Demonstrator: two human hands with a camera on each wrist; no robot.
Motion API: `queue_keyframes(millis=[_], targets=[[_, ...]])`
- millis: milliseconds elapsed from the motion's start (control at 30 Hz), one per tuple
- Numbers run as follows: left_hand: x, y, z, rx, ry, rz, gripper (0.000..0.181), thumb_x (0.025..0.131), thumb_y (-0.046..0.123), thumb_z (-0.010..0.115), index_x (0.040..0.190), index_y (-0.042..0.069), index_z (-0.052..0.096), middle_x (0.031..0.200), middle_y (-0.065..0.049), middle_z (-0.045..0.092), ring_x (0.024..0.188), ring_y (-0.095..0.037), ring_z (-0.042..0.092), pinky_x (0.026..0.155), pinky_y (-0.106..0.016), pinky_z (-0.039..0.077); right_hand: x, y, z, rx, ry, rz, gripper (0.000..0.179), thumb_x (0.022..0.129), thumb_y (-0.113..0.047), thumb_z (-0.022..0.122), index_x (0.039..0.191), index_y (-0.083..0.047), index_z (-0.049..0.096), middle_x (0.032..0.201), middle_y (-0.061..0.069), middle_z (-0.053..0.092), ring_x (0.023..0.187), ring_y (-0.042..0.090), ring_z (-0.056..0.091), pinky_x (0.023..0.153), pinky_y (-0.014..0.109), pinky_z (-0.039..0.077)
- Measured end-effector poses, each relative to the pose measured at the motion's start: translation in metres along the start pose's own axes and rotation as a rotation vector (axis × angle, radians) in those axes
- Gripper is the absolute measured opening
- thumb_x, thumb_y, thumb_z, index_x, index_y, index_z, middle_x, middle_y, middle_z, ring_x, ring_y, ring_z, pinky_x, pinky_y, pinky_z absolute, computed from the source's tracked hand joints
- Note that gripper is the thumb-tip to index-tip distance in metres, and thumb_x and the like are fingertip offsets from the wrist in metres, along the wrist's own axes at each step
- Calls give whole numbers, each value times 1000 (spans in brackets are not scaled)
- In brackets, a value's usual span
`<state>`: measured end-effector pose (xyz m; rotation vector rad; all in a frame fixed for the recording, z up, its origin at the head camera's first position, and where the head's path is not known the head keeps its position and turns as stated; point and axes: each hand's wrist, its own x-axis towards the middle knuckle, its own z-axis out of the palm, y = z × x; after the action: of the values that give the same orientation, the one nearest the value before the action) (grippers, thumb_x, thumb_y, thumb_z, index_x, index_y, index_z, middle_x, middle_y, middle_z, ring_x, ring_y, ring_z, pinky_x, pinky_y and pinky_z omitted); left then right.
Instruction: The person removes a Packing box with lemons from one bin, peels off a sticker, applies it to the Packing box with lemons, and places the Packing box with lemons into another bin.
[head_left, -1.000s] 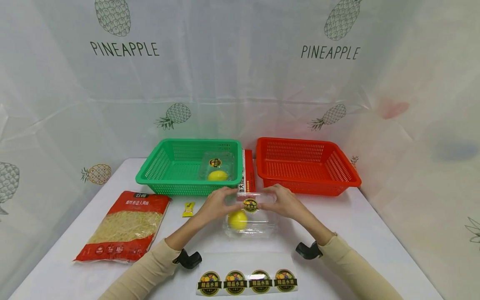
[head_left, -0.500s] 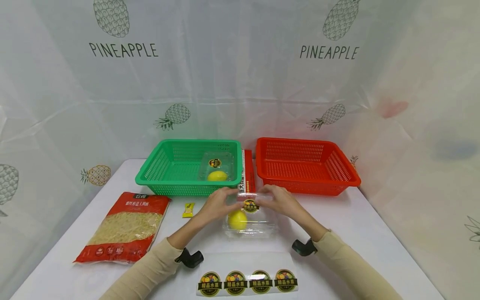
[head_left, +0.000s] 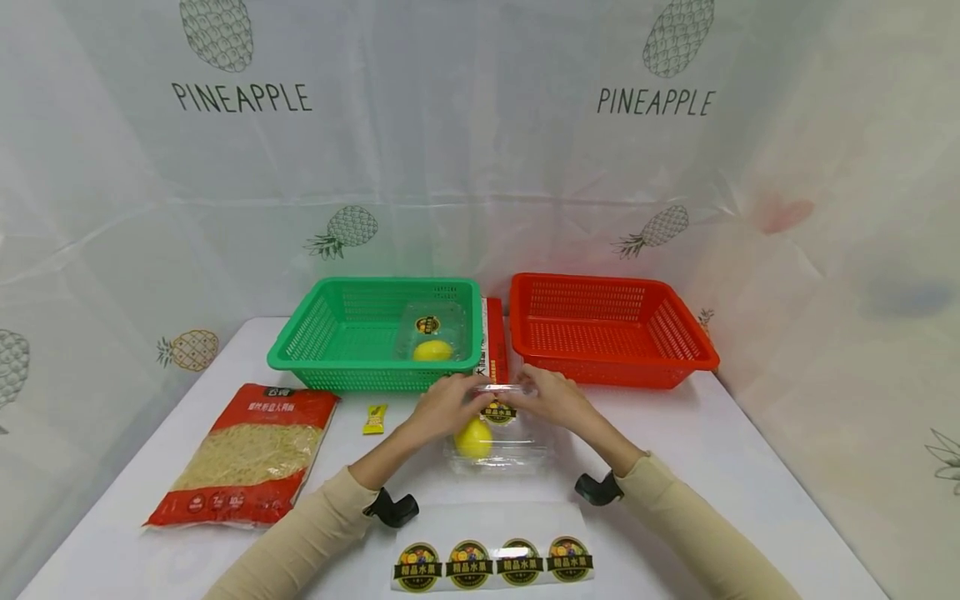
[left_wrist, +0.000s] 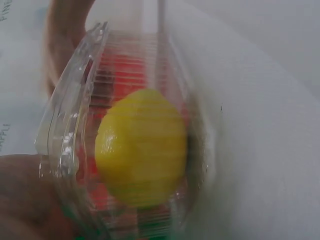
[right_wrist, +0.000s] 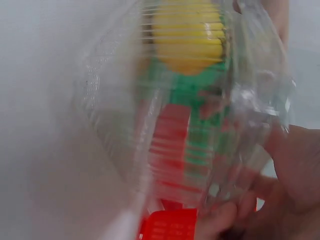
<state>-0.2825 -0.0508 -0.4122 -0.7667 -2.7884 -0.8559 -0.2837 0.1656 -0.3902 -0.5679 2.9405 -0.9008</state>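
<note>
A clear plastic clamshell box [head_left: 513, 454] sits on the white table in the middle of the head view, its lid down. Inside at the left lies a yellow lemon [head_left: 473, 438], which fills much of the left wrist view [left_wrist: 142, 150]. A round black and gold sticker [head_left: 498, 411] is on the lid. My left hand [head_left: 441, 408] grips the box's far left edge, thumb over the lid. Opposite it, my right hand [head_left: 558, 402] grips the far right edge, its thumb near the sticker. The fingertips behind the box are partly hidden in the head view.
A green basket [head_left: 300, 367] with another boxed lemon [head_left: 432, 350] stands behind left, a red basket [head_left: 615, 371] behind right. A red packet [head_left: 495, 342] lies between them. Left are a pasta bag [head_left: 255, 450] and a small yellow sachet [head_left: 374, 419]. A sticker sheet [head_left: 491, 525] lies in front.
Both hands have slid inward along the box's far edge, bringing the thumbs closer together. The box and lemon stay in nearly the same place.
</note>
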Motion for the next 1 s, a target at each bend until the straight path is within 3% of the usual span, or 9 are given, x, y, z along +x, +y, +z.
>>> queue_keyframes(millis=[133,267,400,500,633,833,1000], targets=[[0,-5,-5,-75,-68,21,42,99,35,58,134,13,61,108,-1,72,93,-18,59,74,-34,46,-2,7,-5,77,-69,-63,41,89,-41,70,119,-14,65,120,10,69,117,32,62,93,54,53],[-4,-10,-11,-168,-151,25,49,98,33,60,141,10,54,126,-9,64,116,-25,57,94,-46,50,-4,12,-10,115,-116,-110,44,90,-36,70,125,-11,63,125,13,67,118,35,59,94,58,51],[-7,-10,-15,-218,-237,-5,63,93,39,65,146,11,47,143,-14,53,132,-31,49,106,-53,44,-9,11,-11,116,-145,-89,53,85,-38,75,129,-12,61,129,10,64,121,31,56,95,56,51],[-9,-8,-15,-216,-277,-14,71,89,45,68,148,13,44,146,-13,50,136,-33,46,108,-56,42,-12,7,-8,84,-145,-80,62,80,-44,78,131,-13,59,132,9,62,124,30,55,96,56,50],[-9,-8,-14,-225,-287,17,72,89,45,69,148,13,44,143,-12,53,133,-33,47,106,-58,42,-13,6,-5,53,-131,-99,67,78,-49,79,131,-14,59,133,9,62,125,32,55,97,59,49],[-6,-9,-10,-263,-241,52,56,96,34,61,144,7,49,136,-15,58,124,-31,54,102,-54,46,-11,10,-7,98,-141,-165,51,85,-38,75,127,-10,62,126,14,65,119,34,58,93,58,51],[-4,-6,-6,-287,-193,38,42,100,32,57,136,11,58,132,-9,62,123,-29,57,101,-49,49,-9,7,-6,105,-107,-152,39,88,-37,72,118,-13,65,117,8,69,111,30,62,88,52,55]])
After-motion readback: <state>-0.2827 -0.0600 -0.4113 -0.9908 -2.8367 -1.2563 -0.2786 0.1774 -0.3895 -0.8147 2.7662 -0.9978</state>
